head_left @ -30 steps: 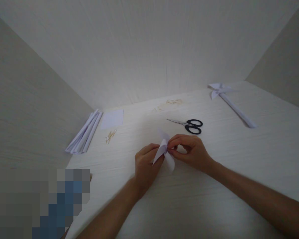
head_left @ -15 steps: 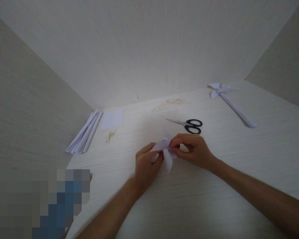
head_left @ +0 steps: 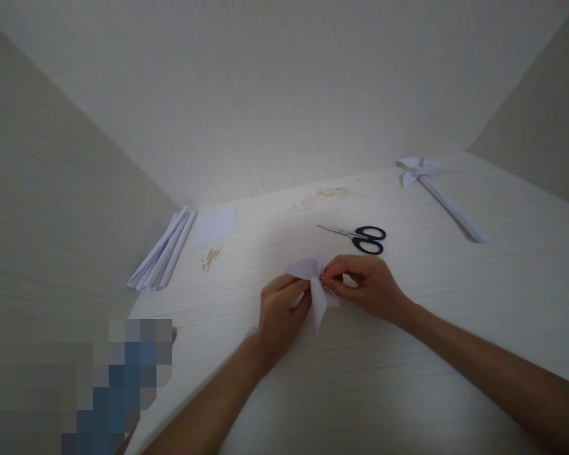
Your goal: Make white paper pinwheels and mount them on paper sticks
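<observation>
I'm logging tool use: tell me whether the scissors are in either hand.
No, the scissors lie on the table, while the left hand and right hand both hold the folded paper.

paper pinwheel [head_left: 315,285] | turned clockwise | left blade [head_left: 302,268] risen, lower blade [head_left: 318,308] swung leftward

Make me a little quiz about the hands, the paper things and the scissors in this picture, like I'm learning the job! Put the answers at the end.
1. True or false: the metal scissors with black handles lie on the white table, in neither hand.

2. Of these, which lies nearest the bundle of rolled white paper tubes?
A. The scissors
B. The flat, four-sided white paper sheet
C. The white paper pinwheel on a paper stick

3. Fill in: the left hand and the right hand both hold a folded white piece with pointed flaps, made of ____.

Key: 1. True. 2. B. 3. Paper.
</observation>
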`<state>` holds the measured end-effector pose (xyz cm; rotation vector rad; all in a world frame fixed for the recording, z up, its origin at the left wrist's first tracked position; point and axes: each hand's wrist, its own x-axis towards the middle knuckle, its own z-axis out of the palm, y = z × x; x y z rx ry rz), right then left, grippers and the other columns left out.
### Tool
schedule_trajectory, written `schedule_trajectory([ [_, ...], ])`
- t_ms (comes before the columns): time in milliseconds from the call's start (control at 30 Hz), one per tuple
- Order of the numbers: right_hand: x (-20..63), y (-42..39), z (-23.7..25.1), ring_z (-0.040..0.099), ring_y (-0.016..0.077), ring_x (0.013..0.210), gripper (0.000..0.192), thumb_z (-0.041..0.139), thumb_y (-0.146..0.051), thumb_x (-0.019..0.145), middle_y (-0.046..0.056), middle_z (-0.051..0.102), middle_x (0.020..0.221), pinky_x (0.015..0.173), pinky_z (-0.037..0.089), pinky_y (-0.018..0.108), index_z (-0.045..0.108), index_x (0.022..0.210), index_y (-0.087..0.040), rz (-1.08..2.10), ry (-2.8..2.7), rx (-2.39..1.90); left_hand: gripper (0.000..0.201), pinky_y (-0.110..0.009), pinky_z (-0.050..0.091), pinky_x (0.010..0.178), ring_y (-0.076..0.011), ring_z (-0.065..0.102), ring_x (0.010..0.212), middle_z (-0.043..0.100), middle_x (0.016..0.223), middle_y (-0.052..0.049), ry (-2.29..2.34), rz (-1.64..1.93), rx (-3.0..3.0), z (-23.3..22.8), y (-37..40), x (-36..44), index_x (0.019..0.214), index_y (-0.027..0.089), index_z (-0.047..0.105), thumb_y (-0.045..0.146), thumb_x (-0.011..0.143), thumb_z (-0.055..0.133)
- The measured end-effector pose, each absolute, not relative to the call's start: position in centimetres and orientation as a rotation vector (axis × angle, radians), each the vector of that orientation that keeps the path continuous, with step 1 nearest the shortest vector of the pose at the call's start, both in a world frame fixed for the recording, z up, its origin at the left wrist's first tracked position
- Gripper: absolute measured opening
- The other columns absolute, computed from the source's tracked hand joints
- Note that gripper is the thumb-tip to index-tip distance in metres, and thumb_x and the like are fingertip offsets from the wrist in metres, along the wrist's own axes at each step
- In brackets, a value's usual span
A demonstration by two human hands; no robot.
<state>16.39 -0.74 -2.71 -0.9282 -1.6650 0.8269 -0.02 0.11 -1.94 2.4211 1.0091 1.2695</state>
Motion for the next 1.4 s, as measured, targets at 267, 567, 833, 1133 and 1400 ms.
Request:
schedule_trajectory([
  [267, 16.1, -0.82, -2.9, 0.05, 0.0101, 0.056, 0.005, 0.058, -0.012, 0.07, 0.003, 0.061, 0.065, 0.052, 0.042, 0.024, 0.061, 0.067, -0.015, 0.807, -1.668, -0.95, 0.017, -0.019, 0.047, 0.061, -0.0122, 0.06, 0.067, 0.067, 0.074, -0.007, 0.984, 1.224, 2.284, -1.82, 0.06, 0.1, 0.068, 0.014, 0.068, 0.008, 0.071, 0.052],
  [567, 16.54, -0.69, -2.42, 0.05, 0.0097, 0.058, 0.004, 0.059, -0.016, 0.072, 0.001, 0.056, 0.066, 0.052, 0.043, 0.023, 0.062, 0.075, -0.018, 0.527, -1.749, -0.869, 0.018, -0.019, 0.043, 0.05, -0.012, 0.057, 0.058, 0.065, 0.066, -0.006, 0.963, 1.153, 2.025, -1.13, 0.29, -0.06, 0.062, 0.015, 0.068, 0.013, 0.073, 0.054],
  [833, 16.29, -0.85, -2.4, 0.051, 0.0094, 0.058, 0.007, 0.058, -0.011, 0.073, 0.001, 0.056, 0.066, 0.053, 0.043, 0.022, 0.061, 0.072, -0.017, 0.483, -1.775, -0.908, 0.017, -0.019, 0.044, 0.052, -0.0124, 0.058, 0.059, 0.065, 0.066, -0.007, 0.92, 1.122, 2.023, -1.03, 0.41, 0.12, 0.063, 0.015, 0.069, 0.016, 0.073, 0.056],
  [1133, 15.91, -0.99, -2.45, 0.051, 0.0099, 0.057, 0.009, 0.057, -0.01, 0.073, 0.001, 0.056, 0.066, 0.053, 0.044, 0.022, 0.061, 0.072, -0.018, 0.482, -1.772, -0.925, 0.013, -0.02, 0.045, 0.054, -0.0135, 0.06, 0.063, 0.067, 0.073, -0.008, 0.906, 1.106, 2.003, -1.21, 0.33, 0.03, 0.069, 0.016, 0.07, 0.018, 0.071, 0.058],
  [1400, 15.7, -1.1, -2.42, 0.05, 0.0096, 0.057, 0.008, 0.056, -0.011, 0.073, 0.001, 0.055, 0.065, 0.052, 0.043, 0.022, 0.06, 0.072, -0.018, 0.476, -1.763, -0.951, 0.014, -0.02, 0.045, 0.052, -0.0134, 0.059, 0.06, 0.067, 0.071, -0.008, 0.898, 1.105, 1.982, -1.09, 0.35, -0.02, 0.069, 0.016, 0.07, 0.021, 0.071, 0.058],
])
